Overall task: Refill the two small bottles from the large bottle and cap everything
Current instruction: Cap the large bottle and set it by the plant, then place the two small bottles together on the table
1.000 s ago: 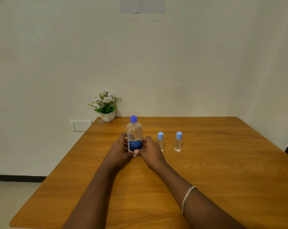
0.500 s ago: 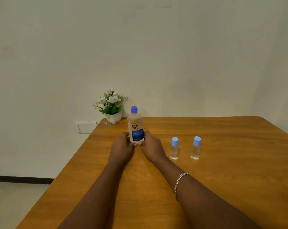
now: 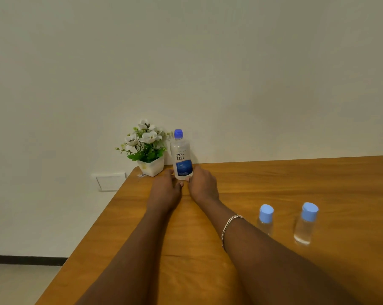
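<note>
The large clear bottle (image 3: 181, 155) with a blue cap and a blue label stands upright near the table's far left corner. My left hand (image 3: 165, 189) and my right hand (image 3: 202, 185) wrap around its base from either side. Two small clear bottles stand capped in light blue at the right: the left small bottle (image 3: 265, 219) just beside my right forearm, the right small bottle (image 3: 306, 223) a little further right. Both hold some clear liquid.
A white pot of white flowers (image 3: 147, 148) sits at the table's far left corner, close to the large bottle. The wooden table (image 3: 274, 179) has its left edge running diagonally toward me. A white wall plate (image 3: 110, 181) is below the table's corner.
Both hands have slid the large bottle away from me and leftward, toward the flower pot. The view has shifted, so the small bottles now appear lower right.
</note>
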